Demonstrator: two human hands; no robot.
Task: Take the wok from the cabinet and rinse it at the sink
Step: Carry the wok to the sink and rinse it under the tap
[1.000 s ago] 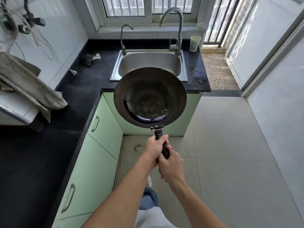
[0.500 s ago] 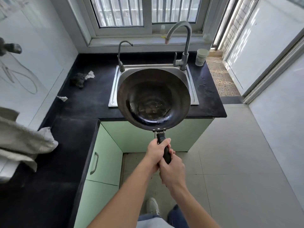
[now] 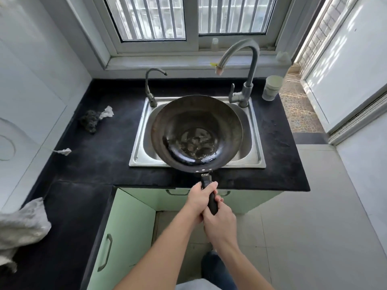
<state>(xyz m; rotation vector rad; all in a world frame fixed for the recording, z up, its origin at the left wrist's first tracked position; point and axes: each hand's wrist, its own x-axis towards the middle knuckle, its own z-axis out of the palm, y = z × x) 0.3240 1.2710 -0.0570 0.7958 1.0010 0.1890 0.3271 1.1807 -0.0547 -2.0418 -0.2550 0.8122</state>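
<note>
A dark, stained wok hangs over the steel sink, covering most of the basin. Its black handle points back toward me. My left hand grips the handle higher up, and my right hand grips its lower end. The tall curved faucet rises at the sink's back right, its spout above and behind the wok's far rim. A smaller tap stands at the back left.
The black countertop wraps around to the left, with a dark scrubber, paper scraps and a grey cloth. A pale cup stands right of the faucet. Green cabinet doors sit below. Tiled floor lies to the right.
I have stepped closer to the counter. The wok has moved forward from in front of the cabinet to above the sink basin, both hands still on the handle.
</note>
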